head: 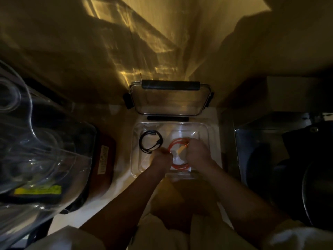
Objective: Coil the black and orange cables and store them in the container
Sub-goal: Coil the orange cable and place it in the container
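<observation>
A clear plastic container (205,130) stands open on the pale surface, its lid (170,100) propped upright behind it. A coiled black cable (151,141) lies inside at the left. An orange cable (175,144) sits coiled inside at the right. My left hand (162,157) grips the orange coil at its left side. On the coil's right side my right hand (197,152) is closed over it. Both hands are inside the container, and part of the orange coil is hidden under them.
Clear plastic items (36,141) and a dark red box (102,159) crowd the left side. A dark appliance (288,159) stands at the right. A tan curtain (162,42) hangs behind the container. The light is dim.
</observation>
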`<state>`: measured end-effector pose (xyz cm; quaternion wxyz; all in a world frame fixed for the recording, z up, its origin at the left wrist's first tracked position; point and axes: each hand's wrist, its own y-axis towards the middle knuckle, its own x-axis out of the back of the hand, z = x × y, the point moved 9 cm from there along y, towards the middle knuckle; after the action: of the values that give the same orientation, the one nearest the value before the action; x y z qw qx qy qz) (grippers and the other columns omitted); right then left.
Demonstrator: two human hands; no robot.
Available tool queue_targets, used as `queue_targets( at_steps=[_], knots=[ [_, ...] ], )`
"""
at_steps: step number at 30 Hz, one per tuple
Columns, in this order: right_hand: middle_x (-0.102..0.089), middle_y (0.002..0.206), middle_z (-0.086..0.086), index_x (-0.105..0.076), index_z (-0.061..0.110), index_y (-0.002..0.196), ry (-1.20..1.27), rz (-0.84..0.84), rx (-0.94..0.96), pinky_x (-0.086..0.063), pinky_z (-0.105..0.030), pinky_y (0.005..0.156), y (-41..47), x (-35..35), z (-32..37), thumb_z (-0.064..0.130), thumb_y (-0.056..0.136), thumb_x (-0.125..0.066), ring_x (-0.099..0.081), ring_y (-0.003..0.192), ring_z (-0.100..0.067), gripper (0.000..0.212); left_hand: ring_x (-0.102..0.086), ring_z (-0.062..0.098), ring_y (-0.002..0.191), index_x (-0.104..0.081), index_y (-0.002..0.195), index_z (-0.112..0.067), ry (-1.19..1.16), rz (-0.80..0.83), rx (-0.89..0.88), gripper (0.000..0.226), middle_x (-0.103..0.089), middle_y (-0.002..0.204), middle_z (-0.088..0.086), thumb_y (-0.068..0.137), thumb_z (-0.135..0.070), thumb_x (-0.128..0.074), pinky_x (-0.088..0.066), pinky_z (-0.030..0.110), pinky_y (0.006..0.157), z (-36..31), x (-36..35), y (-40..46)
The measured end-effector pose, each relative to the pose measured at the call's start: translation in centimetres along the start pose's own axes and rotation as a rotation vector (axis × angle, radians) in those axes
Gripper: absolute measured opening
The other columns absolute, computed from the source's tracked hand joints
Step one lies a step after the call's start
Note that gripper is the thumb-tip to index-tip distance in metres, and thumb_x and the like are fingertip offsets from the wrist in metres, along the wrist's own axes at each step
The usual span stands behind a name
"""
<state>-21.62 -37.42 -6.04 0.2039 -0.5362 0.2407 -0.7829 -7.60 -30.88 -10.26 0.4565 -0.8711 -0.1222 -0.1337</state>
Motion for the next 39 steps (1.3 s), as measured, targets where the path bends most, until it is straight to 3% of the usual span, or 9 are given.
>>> queue_targets(
  at_steps=[8,11,14,21,24,26,30,33,39],
  knots=[
    [-0.056,0.136,-0.021,-0.056,-0.002,0.129,0.023,0.114,-0.083,-0.043,-0.036,0.103,-1.1,-1.0,-0.6,0.019,0.094,-0.053,-0.054,0.126,-0.034,0.04,-0.066,0.036,0.096,-0.073,0.095,-0.006,0.067,0.021,-0.11,0.024,-0.073,0.096,0.016,0.086,-0.001,-0.052,-0.045,0.029,0.065,-1.4,-0.4,-1.1],
    [-0.041,0.148,-0.023,-0.035,-0.008,0.143,0.025,0.186,-0.1,-0.036,-0.034,0.11,-1.8,-1.8,-0.6,0.02,0.096,-0.05,-0.043,0.136,-0.033,0.057,-0.068,0.037,0.093,-0.074,0.099,-0.003,0.117,0.049,-0.17,0.027,-0.074,0.097,0.02,0.084,-0.001,-0.052,-0.054,0.039,0.077,-2.1,-0.7,-1.5],
    [-0.04,0.146,-0.025,-0.017,-0.012,0.145,0.065,0.183,-0.119,-0.039,-0.037,0.104,-2.9,-2.1,-0.5,0.019,0.093,-0.057,-0.045,0.133,-0.037,0.073,-0.07,0.034,0.092,-0.074,0.101,-0.004,0.134,0.087,-0.2,0.028,-0.075,0.095,0.018,0.08,-0.005,-0.055,-0.057,0.044,0.083,-2.4,-1.0,-1.6],
    [-0.006,0.157,-0.033,0.009,-0.011,0.148,-0.002,0.119,-0.068,-0.032,-0.045,0.114,-4.2,-1.8,0.3,0.019,0.092,-0.057,-0.028,0.142,-0.044,0.092,-0.068,0.034,0.095,-0.074,0.092,-0.005,0.208,0.016,-0.218,0.021,-0.075,0.094,0.017,0.085,-0.008,-0.054,-0.056,0.037,0.08,-2.0,-0.3,-1.2],
    [-0.001,0.16,-0.029,0.004,-0.008,0.151,-0.015,0.134,-0.034,-0.021,-0.042,0.119,-4.3,-1.9,0.3,0.016,0.093,-0.056,-0.014,0.147,-0.041,0.086,-0.065,0.034,0.086,-0.065,0.075,-0.012,0.235,0.002,-0.222,0.016,-0.068,0.078,0.009,0.081,-0.01,-0.05,-0.042,0.028,0.064,-2.0,-0.1,-1.2],
    [-0.004,0.16,-0.026,-0.007,-0.006,0.152,-0.017,0.152,-0.015,-0.022,-0.042,0.119,-4.4,-2.1,0.3,0.013,0.092,-0.057,-0.014,0.147,-0.041,0.08,-0.064,0.03,0.084,-0.066,0.078,-0.016,0.249,-0.032,-0.225,0.018,-0.067,0.08,0.007,0.083,-0.006,-0.052,-0.04,0.027,0.065,-2.0,0.3,-1.2],
    [-0.031,0.152,-0.023,-0.034,-0.002,0.146,-0.039,0.191,0.02,-0.035,-0.043,0.113,-4.6,-2.7,0.1,0.019,0.085,-0.068,-0.038,0.136,-0.039,0.073,-0.066,0.036,0.09,-0.068,0.078,-0.012,0.289,-0.047,-0.242,0.022,-0.072,0.09,0.018,0.089,-0.008,-0.049,-0.047,0.033,0.068,-2.1,0.3,-1.1],
    [-0.052,0.138,-0.021,-0.054,-0.001,0.129,-0.03,0.243,0.016,-0.045,-0.038,0.103,-4.6,-3.4,-0.3,0.019,0.085,-0.066,-0.05,0.128,-0.036,0.05,-0.068,0.037,0.091,-0.072,0.083,-0.005,0.3,-0.037,-0.263,0.024,-0.074,0.091,0.021,0.092,-0.01,-0.05,-0.053,0.038,0.075,-1.9,0.3,-1.0],
    [-0.035,0.149,-0.028,-0.045,-0.004,0.137,-0.131,0.255,0.054,-0.027,-0.046,0.117,-4.8,-4.0,-0.5,0.025,0.09,-0.06,-0.03,0.141,-0.04,0.057,-0.068,0.032,0.101,-0.074,0.098,-0.007,0.315,0.006,-0.316,0.019,-0.075,0.104,0.015,0.085,-0.007,-0.059,-0.055,0.039,0.086,-2.3,0.0,-1.7]
  ],
)
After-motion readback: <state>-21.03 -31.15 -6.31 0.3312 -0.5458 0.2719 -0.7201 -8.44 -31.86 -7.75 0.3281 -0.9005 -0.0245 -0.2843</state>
